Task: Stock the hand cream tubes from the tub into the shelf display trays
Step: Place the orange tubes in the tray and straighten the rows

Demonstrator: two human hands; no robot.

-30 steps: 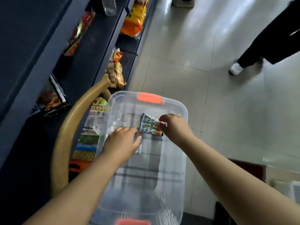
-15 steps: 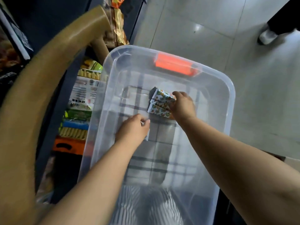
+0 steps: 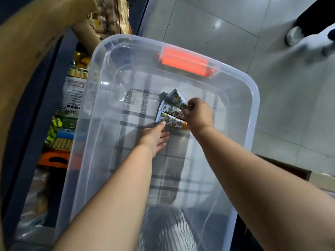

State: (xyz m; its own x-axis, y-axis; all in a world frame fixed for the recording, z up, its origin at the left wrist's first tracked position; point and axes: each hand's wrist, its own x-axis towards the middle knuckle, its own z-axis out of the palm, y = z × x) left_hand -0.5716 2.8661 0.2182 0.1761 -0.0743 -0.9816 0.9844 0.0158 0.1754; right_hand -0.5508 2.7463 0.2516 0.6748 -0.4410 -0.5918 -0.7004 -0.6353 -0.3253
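- Clear tub (image 3: pixel 254 113), orange latch (image 3: pixel 184 62) on far rim. Tubes (image 3: pixel 170 111) lie fanned on the tub floor, right of centre.
- Count: three floral-print tubes visible; possibly more hidden under the right hand. One tub. No display trays visible.
- Right hand (image 3: pixel 198 115): fingers curled round the tubes' cap ends, gripping the bundle.
- Left hand (image 3: pixel 155 138): fingers straight and together, tips touching the nearest tube's crimped end; holds nothing.
- Step in hand (judged): gathering the tubes for lifting out.
- To do it well: square up the fan with the left fingertips, then lift the bundle level, clearing the rim.
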